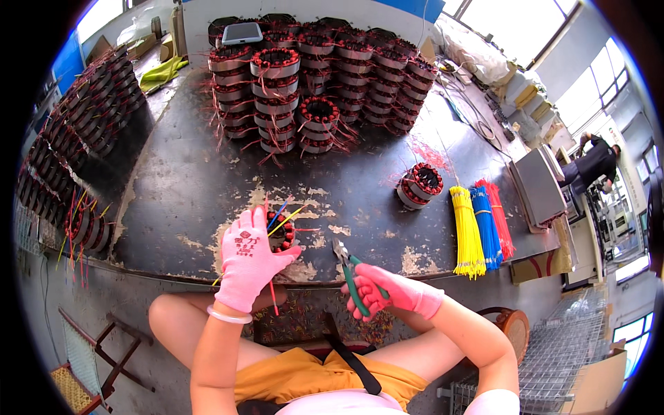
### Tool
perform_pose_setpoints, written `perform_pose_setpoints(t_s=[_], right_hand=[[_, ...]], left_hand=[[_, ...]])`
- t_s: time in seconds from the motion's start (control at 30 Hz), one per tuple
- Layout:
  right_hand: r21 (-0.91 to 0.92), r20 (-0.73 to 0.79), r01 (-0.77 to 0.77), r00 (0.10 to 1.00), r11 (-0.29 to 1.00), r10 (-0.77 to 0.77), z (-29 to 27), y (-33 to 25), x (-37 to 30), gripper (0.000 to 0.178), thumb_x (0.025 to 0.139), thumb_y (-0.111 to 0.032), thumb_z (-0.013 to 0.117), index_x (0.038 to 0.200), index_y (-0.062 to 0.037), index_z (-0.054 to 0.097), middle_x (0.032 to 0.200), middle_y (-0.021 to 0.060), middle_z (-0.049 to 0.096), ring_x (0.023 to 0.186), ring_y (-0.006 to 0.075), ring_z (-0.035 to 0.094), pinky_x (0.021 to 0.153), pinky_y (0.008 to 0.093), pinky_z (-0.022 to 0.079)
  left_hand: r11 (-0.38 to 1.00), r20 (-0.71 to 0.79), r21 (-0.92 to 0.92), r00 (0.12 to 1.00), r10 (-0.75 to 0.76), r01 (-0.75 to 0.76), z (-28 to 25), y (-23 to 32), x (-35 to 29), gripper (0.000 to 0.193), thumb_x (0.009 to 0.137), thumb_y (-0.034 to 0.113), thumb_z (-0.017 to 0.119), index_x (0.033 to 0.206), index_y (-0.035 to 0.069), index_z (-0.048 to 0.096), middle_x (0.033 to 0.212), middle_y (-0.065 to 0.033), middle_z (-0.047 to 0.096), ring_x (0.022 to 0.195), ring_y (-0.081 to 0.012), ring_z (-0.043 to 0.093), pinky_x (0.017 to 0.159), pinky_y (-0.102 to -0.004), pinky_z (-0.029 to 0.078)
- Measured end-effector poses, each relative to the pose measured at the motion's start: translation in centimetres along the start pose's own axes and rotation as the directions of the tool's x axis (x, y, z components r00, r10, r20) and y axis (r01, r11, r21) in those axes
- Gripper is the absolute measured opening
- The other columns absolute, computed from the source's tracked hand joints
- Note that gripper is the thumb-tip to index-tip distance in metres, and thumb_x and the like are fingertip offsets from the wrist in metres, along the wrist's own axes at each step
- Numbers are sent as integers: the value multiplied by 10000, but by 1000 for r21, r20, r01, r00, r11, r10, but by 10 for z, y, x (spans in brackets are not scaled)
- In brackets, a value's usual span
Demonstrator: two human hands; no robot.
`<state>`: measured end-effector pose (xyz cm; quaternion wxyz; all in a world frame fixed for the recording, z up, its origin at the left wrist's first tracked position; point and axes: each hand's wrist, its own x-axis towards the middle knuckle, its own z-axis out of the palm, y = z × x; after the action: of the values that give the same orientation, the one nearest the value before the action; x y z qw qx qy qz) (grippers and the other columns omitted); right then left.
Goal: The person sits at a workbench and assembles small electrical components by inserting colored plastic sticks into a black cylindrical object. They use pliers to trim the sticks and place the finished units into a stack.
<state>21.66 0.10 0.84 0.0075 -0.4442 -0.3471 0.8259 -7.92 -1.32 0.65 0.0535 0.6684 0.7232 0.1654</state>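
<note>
- The biggest thing before me is the dark, worn workbench [366, 183], its paint flaked pale near my side.
- Across its far part stand the stacked stators [277, 104], steel rings with red windings and loose reddish wires.
- Towards the right edge lie three wire bundles side by side: yellow [467, 232], blue [487, 228] and red [499, 218], well apart from my hands.
- My gloved left hand [247, 256] lies over the near stator, fingers long and together, thumb out to the right. I can't tell whether it grips the ring or a lead, or merely steadies it.
- My gloved right hand [387, 287] is wrapped round the green-handled pliers [349, 273], their metal nose pointing up and left, apart from the stator.
- The near stator [283, 240] sits on the bench by its front edge, partly hidden under my left hand. Another short stator stack [419, 185] stands farther back to the right.
- Smallest are the coloured leads [279, 211] poking out around my fingers, blue and yellow above, red below. I judge the step to be fitting or dressing these leads; the next move would call for a steady ring and the pliers' nose brought to one chosen wire.
</note>
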Motion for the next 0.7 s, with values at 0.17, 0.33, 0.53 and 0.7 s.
perform_pose_setpoints(t_s=[0.17,0.33,0.53,0.7], right_hand=[[-120,-149,143,976,982,-160,44,-47,-20,686,1033,-649,443,1282,-23,573,987,102,693,820,173,697,736,301,559],[-942,-101,100,826,321,-555,104,-122,58,672,989,-621,464,1205,6,576,1176,217,686,1160,362,652,1021,441,474],[-926,-219,-377,587,-23,-779,162,-170,231,782,895,-724,536,1249,-29,609,1207,129,623,1095,273,612,930,448,459],[-963,267,74,186,-257,-946,132,-116,209,771,962,-559,572,1440,39,482,1393,251,551,1307,397,513,1112,537,366]], left_hand=[[1000,-26,-27,1000,-12,11,-23,-58,-13,977,664,479,902,1400,-18,493,1325,-167,579,1195,-365,592,1025,-443,479],[999,-108,-54,994,3,-9,-51,-126,-36,905,645,346,888,1373,-48,524,1285,-190,625,1180,-364,616,1006,-438,497],[992,-162,-49,980,-120,114,-60,-167,-50,963,630,345,908,1404,-57,500,1357,-227,592,1206,-410,597,1030,-453,488],[982,-157,-92,971,-181,168,-59,-169,-58,964,621,311,912,1416,-45,499,1378,-231,583,1236,-403,588,1053,-454,478]])
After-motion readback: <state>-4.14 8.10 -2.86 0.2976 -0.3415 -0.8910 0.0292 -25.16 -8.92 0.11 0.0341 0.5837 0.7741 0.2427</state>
